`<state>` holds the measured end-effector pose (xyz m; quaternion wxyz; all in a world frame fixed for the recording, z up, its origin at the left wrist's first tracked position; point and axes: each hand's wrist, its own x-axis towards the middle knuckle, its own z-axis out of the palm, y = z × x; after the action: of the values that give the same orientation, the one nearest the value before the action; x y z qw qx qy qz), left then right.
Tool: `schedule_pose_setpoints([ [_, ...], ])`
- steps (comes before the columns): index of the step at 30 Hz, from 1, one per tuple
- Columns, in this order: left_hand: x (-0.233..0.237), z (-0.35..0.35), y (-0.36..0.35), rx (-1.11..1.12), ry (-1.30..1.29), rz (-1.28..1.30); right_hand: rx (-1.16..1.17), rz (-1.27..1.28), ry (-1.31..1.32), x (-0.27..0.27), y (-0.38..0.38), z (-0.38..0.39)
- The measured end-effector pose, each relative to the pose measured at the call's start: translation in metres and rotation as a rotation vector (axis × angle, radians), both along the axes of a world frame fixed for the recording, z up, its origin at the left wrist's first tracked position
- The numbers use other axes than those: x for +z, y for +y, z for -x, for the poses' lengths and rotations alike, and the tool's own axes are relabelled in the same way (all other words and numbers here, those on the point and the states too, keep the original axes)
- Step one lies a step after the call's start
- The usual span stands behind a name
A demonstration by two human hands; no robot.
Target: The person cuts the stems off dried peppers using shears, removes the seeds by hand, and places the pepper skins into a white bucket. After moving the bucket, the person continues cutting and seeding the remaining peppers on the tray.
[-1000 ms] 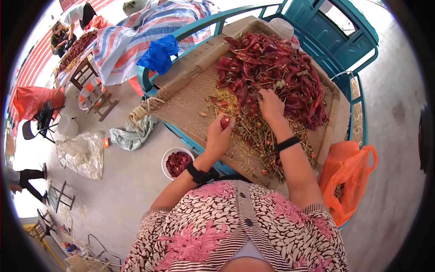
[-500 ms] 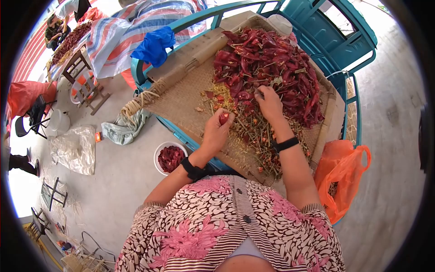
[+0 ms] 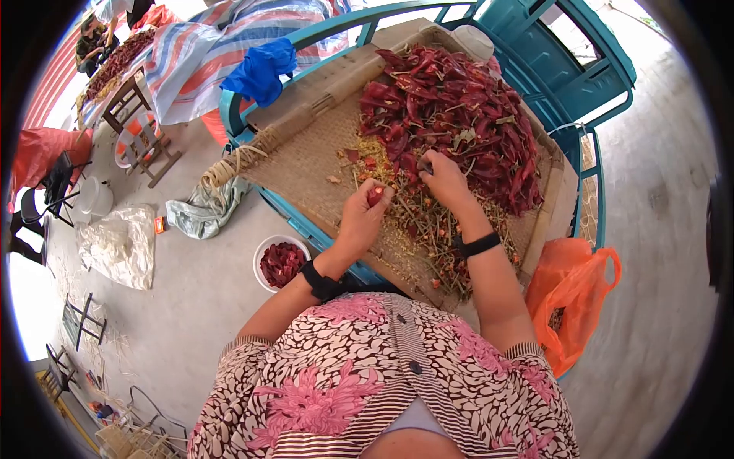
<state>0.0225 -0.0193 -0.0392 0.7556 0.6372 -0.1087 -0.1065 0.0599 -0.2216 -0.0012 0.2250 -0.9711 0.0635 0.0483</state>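
My left hand (image 3: 362, 216) is closed around a dried red chili pepper (image 3: 375, 196), whose cut end faces up. Just to its right, my right hand (image 3: 446, 177) hovers low over the tray with thumb and fingertips pinched; whatever is between them is hidden. A large heap of dried red chilies (image 3: 459, 107) covers the far side of the woven tray (image 3: 306, 172). Closer to me lies a litter of chili stems (image 3: 440, 229), and yellow seeds (image 3: 372, 153) are scattered beside the heap.
The tray rests on a teal metal cart (image 3: 569, 69). A white bowl of red chili pieces (image 3: 281, 264) stands below left. An orange plastic bag (image 3: 569, 298) hangs at right, a blue bag (image 3: 260, 73) at the far rail. A wooden chair (image 3: 138, 126) and another person (image 3: 93, 47) are far left.
My right hand has shifted slightly left, toward my left hand, its fingers still pinched. The left hand keeps its chili in nearly the same place. The view has moved slightly.
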Motion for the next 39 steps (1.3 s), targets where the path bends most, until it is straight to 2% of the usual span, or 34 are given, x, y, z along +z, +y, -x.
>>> schedule_pose_setpoints([
  [2, -0.001, -0.002, 0.0, -0.005, 0.002, -0.003, 0.005, -0.01, 0.006, 0.006, 0.004, 0.007],
  [5, 0.001, -0.002, 0.001, -0.008, 0.005, -0.016, -0.131, -0.313, -0.075, 0.004, -0.003, 0.015],
  [8, 0.003, -0.002, 0.001, 0.013, -0.002, -0.021, -0.227, -0.478, 0.071, 0.028, 0.0, 0.024],
  [11, 0.003, -0.003, -0.002, 0.025, -0.009, -0.024, -0.211, -0.24, -0.106, 0.007, -0.005, 0.017],
  [14, 0.0, -0.007, -0.006, 0.024, -0.001, -0.018, -0.139, -0.256, -0.229, -0.022, -0.006, -0.001],
  [18, 0.0, -0.006, -0.003, 0.03, 0.007, -0.027, -0.184, -0.035, -0.038, -0.001, 0.02, 0.001],
  [22, 0.004, -0.004, 0.001, 0.058, 0.027, 0.005, -0.145, -0.427, -0.285, 0.008, 0.019, 0.016],
  [24, 0.01, -0.004, 0.0, 0.083, -0.065, 0.037, -0.153, -0.616, -0.385, 0.022, 0.029, 0.032],
  [28, 0.033, 0.0, -0.001, 0.069, -0.286, 0.068, -0.197, -0.935, -0.347, 0.047, 0.061, 0.062],
  [30, 0.042, 0.004, 0.001, 0.014, -0.301, -0.007, -0.212, -1.065, -0.347, 0.05, 0.071, 0.073],
  [35, 0.048, 0.009, 0.004, -0.003, -0.407, 0.025, -0.232, -1.086, -0.39, 0.047, 0.082, 0.083],
  [39, 0.048, 0.01, 0.004, 0.019, -0.48, 0.045, -0.149, -0.88, -0.548, 0.045, 0.086, 0.087],
])
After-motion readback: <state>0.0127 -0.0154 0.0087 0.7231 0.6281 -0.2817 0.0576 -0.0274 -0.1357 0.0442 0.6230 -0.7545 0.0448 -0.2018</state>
